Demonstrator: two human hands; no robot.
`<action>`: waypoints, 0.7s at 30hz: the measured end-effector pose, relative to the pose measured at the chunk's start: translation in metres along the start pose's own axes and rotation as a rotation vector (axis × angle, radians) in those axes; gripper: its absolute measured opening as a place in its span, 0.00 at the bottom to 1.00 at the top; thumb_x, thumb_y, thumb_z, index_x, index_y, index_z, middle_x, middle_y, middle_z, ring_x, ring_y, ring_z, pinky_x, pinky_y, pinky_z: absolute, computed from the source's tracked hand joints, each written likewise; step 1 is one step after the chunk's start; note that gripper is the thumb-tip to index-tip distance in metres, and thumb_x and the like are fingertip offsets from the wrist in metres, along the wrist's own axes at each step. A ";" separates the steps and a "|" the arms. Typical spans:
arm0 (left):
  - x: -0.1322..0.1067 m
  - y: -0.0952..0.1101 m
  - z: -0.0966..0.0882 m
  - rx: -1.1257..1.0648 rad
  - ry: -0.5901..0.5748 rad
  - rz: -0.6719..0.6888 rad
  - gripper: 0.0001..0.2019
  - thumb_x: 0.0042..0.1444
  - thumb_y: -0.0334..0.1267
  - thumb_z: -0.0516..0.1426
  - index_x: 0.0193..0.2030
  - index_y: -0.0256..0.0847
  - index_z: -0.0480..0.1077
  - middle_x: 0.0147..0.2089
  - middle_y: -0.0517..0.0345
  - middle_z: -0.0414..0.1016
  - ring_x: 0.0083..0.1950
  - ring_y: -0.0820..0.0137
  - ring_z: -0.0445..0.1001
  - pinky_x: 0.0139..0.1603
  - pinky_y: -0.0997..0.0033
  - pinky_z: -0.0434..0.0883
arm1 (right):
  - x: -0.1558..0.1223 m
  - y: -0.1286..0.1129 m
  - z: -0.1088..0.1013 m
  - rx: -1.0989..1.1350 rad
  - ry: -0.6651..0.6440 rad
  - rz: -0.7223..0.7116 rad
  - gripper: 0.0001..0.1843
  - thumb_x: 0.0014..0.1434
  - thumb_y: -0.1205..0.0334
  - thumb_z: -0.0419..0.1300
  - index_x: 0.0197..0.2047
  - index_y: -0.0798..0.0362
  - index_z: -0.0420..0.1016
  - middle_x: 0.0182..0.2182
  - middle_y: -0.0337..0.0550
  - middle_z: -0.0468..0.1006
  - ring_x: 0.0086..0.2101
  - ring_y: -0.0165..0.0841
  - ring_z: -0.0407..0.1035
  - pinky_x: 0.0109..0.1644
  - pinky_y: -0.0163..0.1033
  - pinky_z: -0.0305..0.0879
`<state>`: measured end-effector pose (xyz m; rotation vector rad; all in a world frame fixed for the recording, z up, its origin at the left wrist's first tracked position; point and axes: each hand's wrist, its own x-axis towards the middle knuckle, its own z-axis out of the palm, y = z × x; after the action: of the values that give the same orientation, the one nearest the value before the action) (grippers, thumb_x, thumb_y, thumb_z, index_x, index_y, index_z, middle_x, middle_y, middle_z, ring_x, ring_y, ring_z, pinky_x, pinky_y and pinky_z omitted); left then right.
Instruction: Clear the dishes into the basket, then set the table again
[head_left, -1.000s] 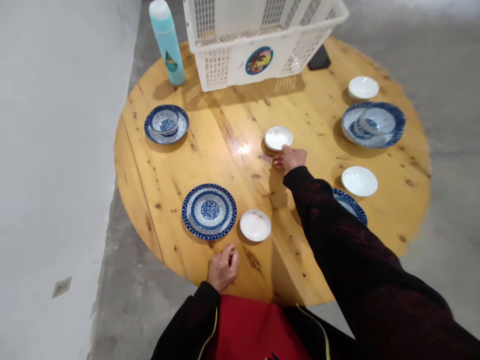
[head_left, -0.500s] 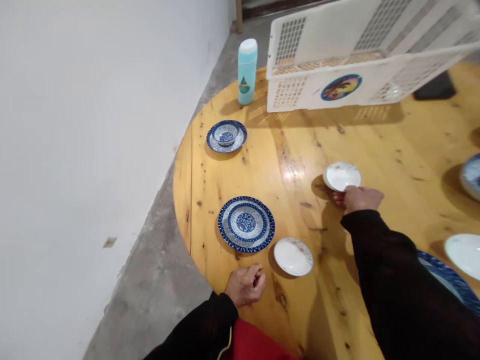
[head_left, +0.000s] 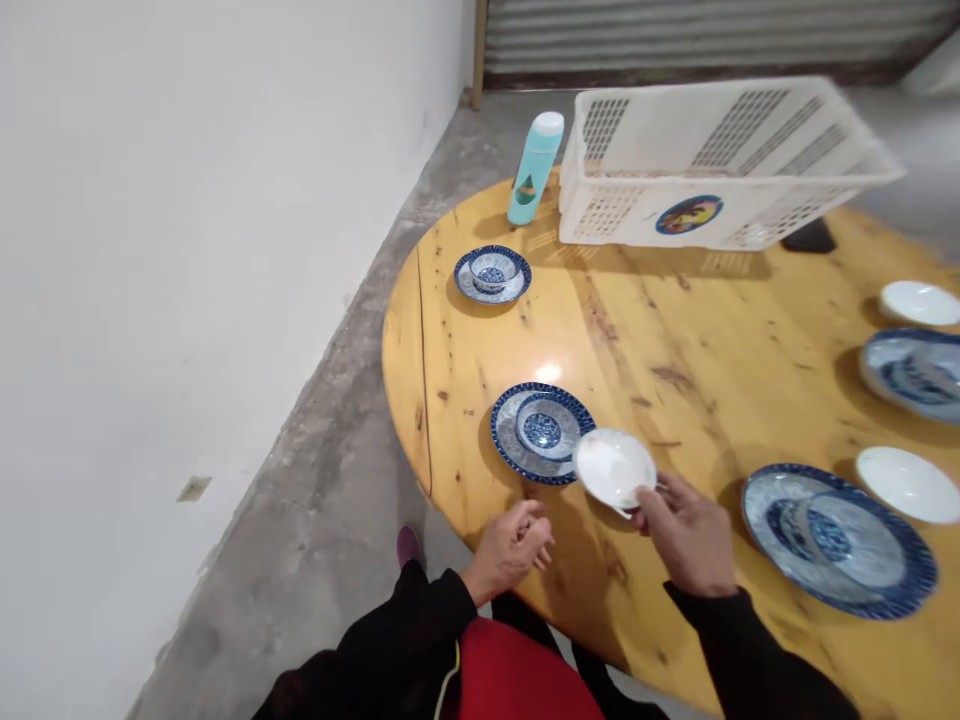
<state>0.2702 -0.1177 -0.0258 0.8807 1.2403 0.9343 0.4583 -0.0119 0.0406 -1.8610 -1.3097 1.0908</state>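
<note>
My right hand (head_left: 686, 535) is closed on the rim of a small white dish (head_left: 615, 467), held tilted just above the round wooden table (head_left: 675, 340). The dish hangs right beside a blue patterned plate (head_left: 541, 432) with a smaller blue saucer on it, near the table's front edge. My left hand (head_left: 514, 545) rests at that edge with its fingers curled in and nothing in them, a little left of the dish. Both sleeves are black.
A white plastic basket (head_left: 720, 165) and a teal bottle (head_left: 534, 168) stand at the far side, with a black phone (head_left: 806, 237) behind them. A blue saucer with a bowl (head_left: 492, 274), a large blue plate (head_left: 838, 535) and two white dishes (head_left: 907, 483) lie around. A white wall runs along the left.
My right hand picked the white dish up from the table's middle and carried it back beside the blue plate. The white dish that lay there no longer shows. My view swung left.
</note>
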 end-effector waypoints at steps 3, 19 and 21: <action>-0.031 0.005 -0.049 -0.038 0.000 0.003 0.32 0.66 0.55 0.52 0.66 0.31 0.62 0.31 0.59 0.74 0.26 0.73 0.74 0.30 0.73 0.74 | -0.061 0.000 0.054 0.020 -0.081 0.041 0.23 0.44 0.48 0.59 0.39 0.55 0.77 0.13 0.37 0.70 0.17 0.37 0.68 0.22 0.39 0.64; -0.071 0.011 -0.217 0.089 0.193 0.078 0.29 0.67 0.58 0.51 0.63 0.36 0.65 0.36 0.57 0.76 0.31 0.70 0.77 0.33 0.70 0.78 | -0.130 -0.034 0.242 0.074 -0.209 -0.051 0.24 0.51 0.47 0.53 0.42 0.55 0.76 0.16 0.36 0.72 0.16 0.35 0.67 0.22 0.37 0.62; -0.059 0.011 -0.227 0.096 0.183 0.063 0.29 0.66 0.57 0.52 0.63 0.37 0.63 0.39 0.56 0.76 0.32 0.70 0.78 0.33 0.70 0.79 | -0.122 -0.035 0.252 0.046 -0.173 -0.060 0.24 0.52 0.47 0.52 0.42 0.55 0.77 0.17 0.39 0.74 0.18 0.36 0.69 0.23 0.38 0.63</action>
<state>0.0388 -0.1589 -0.0209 0.9300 1.4308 1.0301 0.1998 -0.1105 -0.0162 -1.7142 -1.4158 1.2627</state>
